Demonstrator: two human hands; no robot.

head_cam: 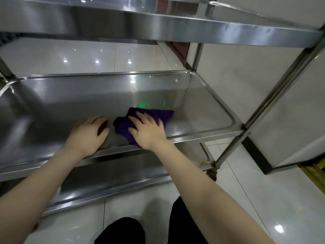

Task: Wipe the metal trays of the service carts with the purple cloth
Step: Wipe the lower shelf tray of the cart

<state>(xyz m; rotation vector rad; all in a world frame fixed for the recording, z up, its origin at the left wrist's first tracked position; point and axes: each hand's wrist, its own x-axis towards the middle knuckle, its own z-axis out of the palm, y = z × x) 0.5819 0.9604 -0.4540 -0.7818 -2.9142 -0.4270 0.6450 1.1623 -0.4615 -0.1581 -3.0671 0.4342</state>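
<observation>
Flat right hand on the purple cloth, in the cart's middle tray

The purple cloth [158, 114] lies bunched on the floor of the middle tray [61, 106], right of its centre and close to its near rim. The right hand [147, 131] reaches in over that rim with a straight forearm and lies palm-down on the cloth, fingers spread and straight, pressing rather than clutching. The left hand [88, 134] sits just left of the cloth and apart from it. Its wrist is on the tray's near rim and its fingers are loosely bent onto the metal, grasping nothing. Below the middle tray, a small yellow sticker [202, 162] sits at the right end of the lower tray [114, 178], too small to read. The upper tray [193, 27] spans overhead.
</observation>
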